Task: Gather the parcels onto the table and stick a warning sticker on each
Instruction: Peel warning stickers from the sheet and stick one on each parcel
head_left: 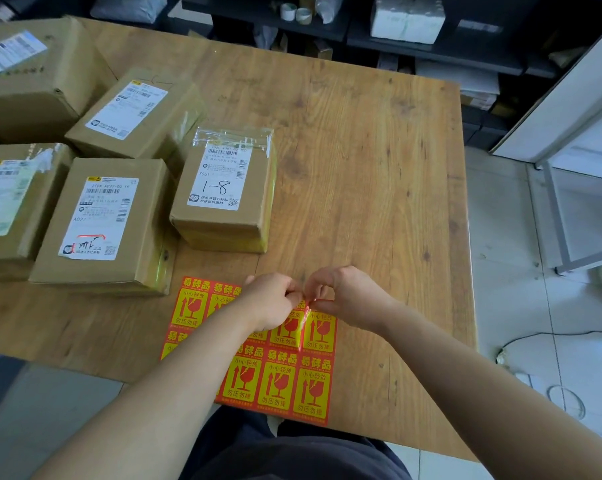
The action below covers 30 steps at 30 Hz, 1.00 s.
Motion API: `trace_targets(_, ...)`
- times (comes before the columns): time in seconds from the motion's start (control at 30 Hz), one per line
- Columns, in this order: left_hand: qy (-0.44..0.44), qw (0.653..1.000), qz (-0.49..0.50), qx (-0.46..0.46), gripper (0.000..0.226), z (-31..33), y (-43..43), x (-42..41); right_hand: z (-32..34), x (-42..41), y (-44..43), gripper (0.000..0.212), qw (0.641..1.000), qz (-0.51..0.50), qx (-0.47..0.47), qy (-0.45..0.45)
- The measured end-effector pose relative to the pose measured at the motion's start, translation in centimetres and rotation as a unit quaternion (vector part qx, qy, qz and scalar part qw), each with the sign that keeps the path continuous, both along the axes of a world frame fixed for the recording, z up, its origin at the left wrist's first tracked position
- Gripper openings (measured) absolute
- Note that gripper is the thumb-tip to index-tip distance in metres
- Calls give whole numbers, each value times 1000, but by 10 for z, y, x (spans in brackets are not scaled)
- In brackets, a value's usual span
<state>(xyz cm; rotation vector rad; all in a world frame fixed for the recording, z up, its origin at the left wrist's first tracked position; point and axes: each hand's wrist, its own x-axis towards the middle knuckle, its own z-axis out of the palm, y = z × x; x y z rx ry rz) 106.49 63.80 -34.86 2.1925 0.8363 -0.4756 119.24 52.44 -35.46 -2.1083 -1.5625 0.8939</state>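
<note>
— What is being done at the near edge of the wooden table (362,140)?

— A warning sticker (304,325) is being peeled from the red-and-yellow sticker sheet (279,382). Its top corner is pinched between the fingertips of the left hand (275,299) and the right hand (341,296), and one long edge is already lifted and curled off the backing.

— How is that best carried through?

— The sheet should be pinned flat with one hand while the sticker is drawn back low and slowly — a steep pull would likely crease it or fold the glue onto itself. Only the corner should be touched.

— And where are the parcels?

— Five cardboard parcels are gathered on the left of the table. The parcel marked 1-8 (223,188) lies nearest the sheet, with the parcel marked A027 (102,220) just beside it; no warning sticker can be seen on any.

— Is there room?

— The right half of the table is bare, so the arms can be swung freely there. The sheet, however, overhangs the near edge slightly — it could be dragged off.
</note>
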Motion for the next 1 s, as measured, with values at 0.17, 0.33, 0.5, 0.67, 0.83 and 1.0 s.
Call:
trace_targets(0.17,12,1000,-8,7,29,-3,-1,-2,-2,-1,-1,18,1000,1,-4,9)
trace_targets(0.33,17,1000,4,-8,26,-8,0,-3,-2,0,-3,14,1000,6,7,3)
trace_targets(0.5,21,1000,21,1,34,-13,0,-1,-3,0,-6,14,1000,-2,24,7)
trace_targets(0.67,30,999,10,-24,28,-16,0,-1,-3,2,-5,7,1000,23,3,-1)
trace_targets(0.83,1,1000,-2,13,25,-18,1,-4,-7,3,-6,5,999,36,-8,-21)
trace_targets(1.0,9,990,-46,137,23,-27,5,-3,-13,3,-10,6,998,50,-2,-40)
